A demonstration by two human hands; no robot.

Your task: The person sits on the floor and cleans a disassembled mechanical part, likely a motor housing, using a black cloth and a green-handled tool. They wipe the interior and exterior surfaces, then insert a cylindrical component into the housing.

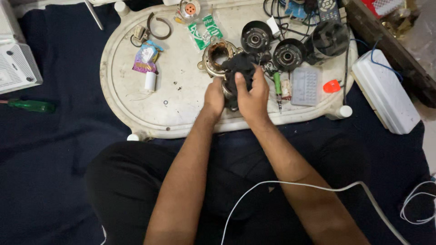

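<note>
Both hands grip a black motor part (238, 72) over a white tray (131, 104): left hand (214, 96) curled beneath, right hand (253, 95) wrapped around its side. A slip could knock the screwdriver (277, 90) just beside the right fingers

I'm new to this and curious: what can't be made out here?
Head view only:
- Black part: lower half hidden by both hands, left hand and right hand.
- Remote: cut off by the top edge.
- Green packet: print too small.
</note>
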